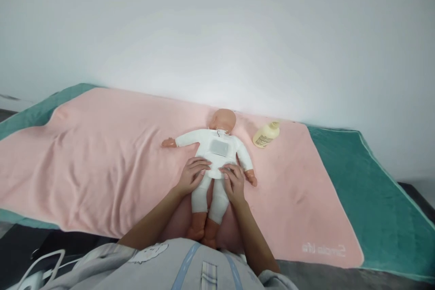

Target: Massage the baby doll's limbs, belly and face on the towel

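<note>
A baby doll with a white cloth body lies stretched out on a pink blanket, its head toward the wall and its feet toward me. A grey rectangular panel shows on its torso, and its face is not visible. My left hand rests on the left side of the doll's lower torso, fingers extended inward. On the opposite side, my right hand lies with its fingers on the hip area. Both hands touch the cloth without gripping anything. To the right of the doll's head stands a pale yellow bottle.
The pink blanket has wrinkles on its left part and covers a green sheet that shows at both ends. A white wall rises behind. At lower left is a white curved frame.
</note>
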Action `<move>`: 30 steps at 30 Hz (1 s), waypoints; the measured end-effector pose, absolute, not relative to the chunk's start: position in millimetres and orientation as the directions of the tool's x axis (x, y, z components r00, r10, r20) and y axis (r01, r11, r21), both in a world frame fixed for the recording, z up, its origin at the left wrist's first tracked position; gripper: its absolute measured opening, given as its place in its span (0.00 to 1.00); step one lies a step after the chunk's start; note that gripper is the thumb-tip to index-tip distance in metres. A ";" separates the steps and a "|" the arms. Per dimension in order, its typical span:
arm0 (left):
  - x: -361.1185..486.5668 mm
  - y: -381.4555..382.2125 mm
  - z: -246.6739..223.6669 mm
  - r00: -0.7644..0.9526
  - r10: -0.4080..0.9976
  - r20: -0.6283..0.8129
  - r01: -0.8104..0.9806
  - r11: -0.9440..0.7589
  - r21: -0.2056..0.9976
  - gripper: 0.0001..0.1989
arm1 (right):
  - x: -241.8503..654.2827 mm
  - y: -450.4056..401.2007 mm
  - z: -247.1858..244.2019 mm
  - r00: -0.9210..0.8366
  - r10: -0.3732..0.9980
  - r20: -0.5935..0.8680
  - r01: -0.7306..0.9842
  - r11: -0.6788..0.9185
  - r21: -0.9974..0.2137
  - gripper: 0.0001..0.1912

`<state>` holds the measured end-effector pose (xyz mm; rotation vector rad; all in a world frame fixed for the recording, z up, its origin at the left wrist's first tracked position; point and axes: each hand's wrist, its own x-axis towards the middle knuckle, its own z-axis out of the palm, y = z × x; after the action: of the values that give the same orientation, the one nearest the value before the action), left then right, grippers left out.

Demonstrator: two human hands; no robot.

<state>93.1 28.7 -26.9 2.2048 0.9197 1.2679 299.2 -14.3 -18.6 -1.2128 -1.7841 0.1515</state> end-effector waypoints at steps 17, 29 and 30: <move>94.1 27.9 -21.3 0.410 0.714 0.568 0.384 -0.700 0.603 0.16 | 298.4 -13.6 -20.6 -0.052 0.790 0.610 0.667 0.482 -0.568 0.16; 96.6 33.6 -22.6 0.447 0.730 0.517 0.365 -0.676 0.640 0.16 | 297.8 -6.4 -21.7 -0.068 0.828 0.556 0.660 0.455 -0.598 0.17; 96.7 34.0 -22.7 0.446 0.734 0.512 0.365 -0.672 0.645 0.16 | 297.7 -6.7 -22.0 -0.065 0.831 0.552 0.662 0.450 -0.600 0.17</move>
<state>96.7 34.0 -22.7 2.2569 0.9236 1.1178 297.7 -6.7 -22.0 -1.2768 -1.7898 0.2332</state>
